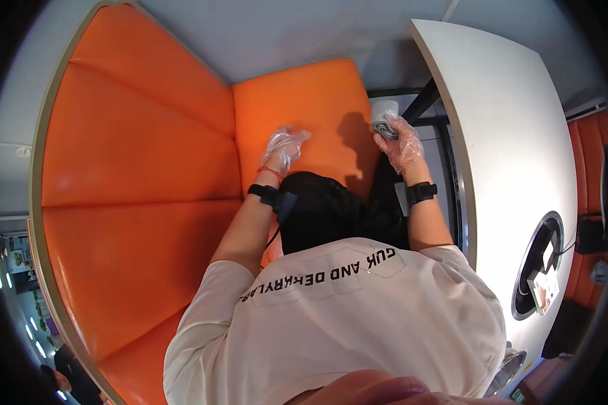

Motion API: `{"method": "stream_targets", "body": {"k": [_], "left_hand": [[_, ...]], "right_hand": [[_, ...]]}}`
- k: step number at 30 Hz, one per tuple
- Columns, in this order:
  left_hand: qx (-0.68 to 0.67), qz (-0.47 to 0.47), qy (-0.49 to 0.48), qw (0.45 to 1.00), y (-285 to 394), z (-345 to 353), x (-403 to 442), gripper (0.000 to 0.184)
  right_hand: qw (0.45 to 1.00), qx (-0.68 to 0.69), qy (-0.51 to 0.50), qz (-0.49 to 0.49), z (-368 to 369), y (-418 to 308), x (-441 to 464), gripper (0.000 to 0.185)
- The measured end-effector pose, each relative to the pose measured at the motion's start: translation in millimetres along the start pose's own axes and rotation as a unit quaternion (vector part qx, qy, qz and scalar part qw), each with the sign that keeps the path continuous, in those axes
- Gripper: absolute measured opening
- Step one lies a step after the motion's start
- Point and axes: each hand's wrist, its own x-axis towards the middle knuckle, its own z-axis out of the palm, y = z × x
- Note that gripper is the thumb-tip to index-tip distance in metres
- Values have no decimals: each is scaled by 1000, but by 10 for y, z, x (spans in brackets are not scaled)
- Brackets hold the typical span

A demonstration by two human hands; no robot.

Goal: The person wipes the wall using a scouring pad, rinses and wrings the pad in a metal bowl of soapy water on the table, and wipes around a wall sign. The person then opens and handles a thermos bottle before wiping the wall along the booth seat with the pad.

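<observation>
My left hand (284,148), in a clear plastic glove, hovers over or rests on the orange seat cushion (294,98); I cannot tell if it touches. Its fingers are loosely stretched out and hold nothing. A red bracelet and a black wrist strap (269,196) are on that arm. On the other side, my right hand (404,145), also gloved, is closed around a rolled grey-white cloth (385,111). The roll's spiral end faces me. It is held by the cushion's right edge, close to the table. Another black strap (422,192) circles the right wrist.
An orange padded backrest (135,142) runs along the left. The white table (513,115) stands at the right, with a dark round recess (537,266) and a small card box (544,289). Dark metal table legs (422,101) are beside the right hand. Orange seating (588,175) lies beyond.
</observation>
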Motion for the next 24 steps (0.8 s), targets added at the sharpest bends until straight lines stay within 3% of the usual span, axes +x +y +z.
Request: {"method": "stream_targets", "body": {"k": [7, 10, 19, 24], "left_hand": [[-45, 4, 2, 999, 88, 131, -46, 62], [-81, -1, -42, 996, 101, 41, -26, 63], [-128, 18, -25, 991, 279, 72, -214, 31], [-145, 3, -15, 989, 262, 94, -176, 26]], "right_hand": [[999, -19, 36, -9, -122, -73, -16, 45], [999, -36, 30, -16, -59, 22, 13, 44], [999, -26, 13, -16, 137, -40, -108, 39], [998, -45, 32, -16, 128, -60, -113, 39]]}}
